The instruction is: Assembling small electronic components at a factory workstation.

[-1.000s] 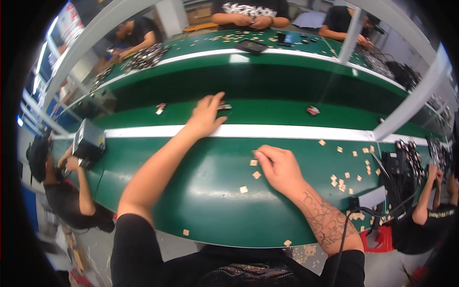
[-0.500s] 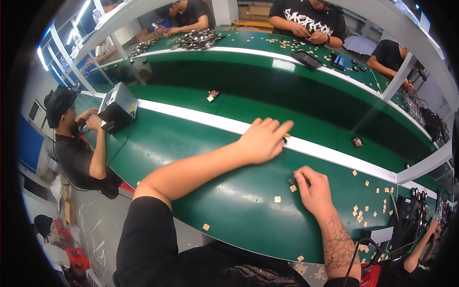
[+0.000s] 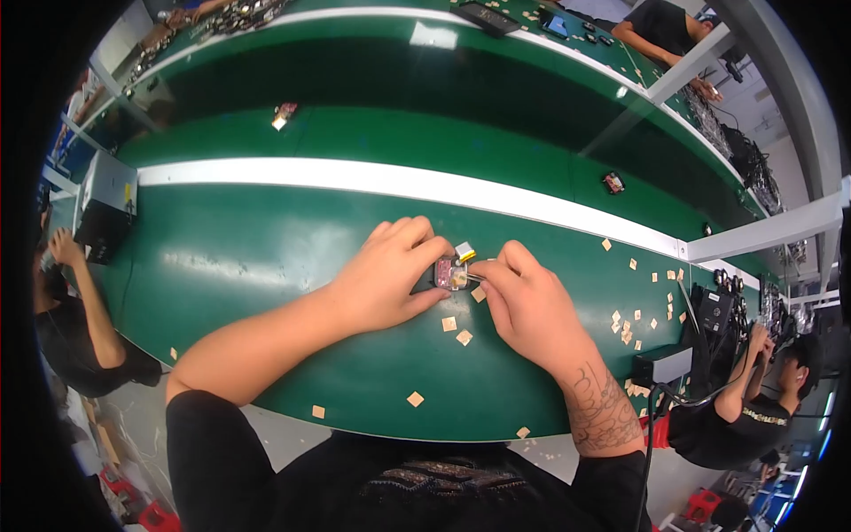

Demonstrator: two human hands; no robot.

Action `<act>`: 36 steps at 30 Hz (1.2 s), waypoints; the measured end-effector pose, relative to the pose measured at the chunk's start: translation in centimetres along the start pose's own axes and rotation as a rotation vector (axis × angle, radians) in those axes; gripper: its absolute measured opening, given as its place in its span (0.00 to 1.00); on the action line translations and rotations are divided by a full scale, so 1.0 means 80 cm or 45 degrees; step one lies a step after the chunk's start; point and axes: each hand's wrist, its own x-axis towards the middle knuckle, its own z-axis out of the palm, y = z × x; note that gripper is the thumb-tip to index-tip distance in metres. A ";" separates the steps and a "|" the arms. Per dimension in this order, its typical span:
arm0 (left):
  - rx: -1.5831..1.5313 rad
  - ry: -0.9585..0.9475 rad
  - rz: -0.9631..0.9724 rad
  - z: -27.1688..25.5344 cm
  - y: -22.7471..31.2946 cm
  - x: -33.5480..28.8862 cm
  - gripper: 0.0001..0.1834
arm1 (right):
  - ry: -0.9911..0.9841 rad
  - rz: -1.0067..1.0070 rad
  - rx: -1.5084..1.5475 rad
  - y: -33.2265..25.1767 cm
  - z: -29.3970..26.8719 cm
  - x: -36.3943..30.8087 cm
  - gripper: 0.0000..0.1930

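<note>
Between my hands, on the green bench, is a small electronic device (image 3: 445, 271) with its red circuit board showing. A silver pouch battery with a yellow edge (image 3: 465, 252) sticks up at its far side. My left hand (image 3: 390, 270) grips the device's left side, thumb near and fingers far. From the right, my right hand (image 3: 529, 306) is closed in a pinch at the device's right edge. What lies between those fingertips is too small to make out. Small tan square pieces (image 3: 448, 324) lie just in front of the device.
More tan squares (image 3: 626, 328) are scattered to the right, by a grey-black box with a cable (image 3: 665, 363). A white rail (image 3: 381, 180) divides the bench from a green channel holding two similar devices (image 3: 613, 183). A black-and-silver case (image 3: 106, 208) stands far left. Co-workers sit on both sides.
My left hand has drawn back from the rail and now holds a device on the bench. My right hand has moved left to meet it. The view has shifted too.
</note>
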 end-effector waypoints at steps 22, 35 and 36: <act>0.058 0.039 0.017 -0.002 0.018 -0.001 0.26 | -0.004 0.050 0.201 0.013 0.013 0.005 0.07; -0.158 0.004 0.117 0.009 0.009 -0.006 0.20 | 0.020 0.184 0.307 0.020 0.026 0.013 0.10; -0.146 0.006 0.124 0.009 0.009 -0.005 0.20 | 0.053 0.218 0.345 0.019 0.027 0.014 0.09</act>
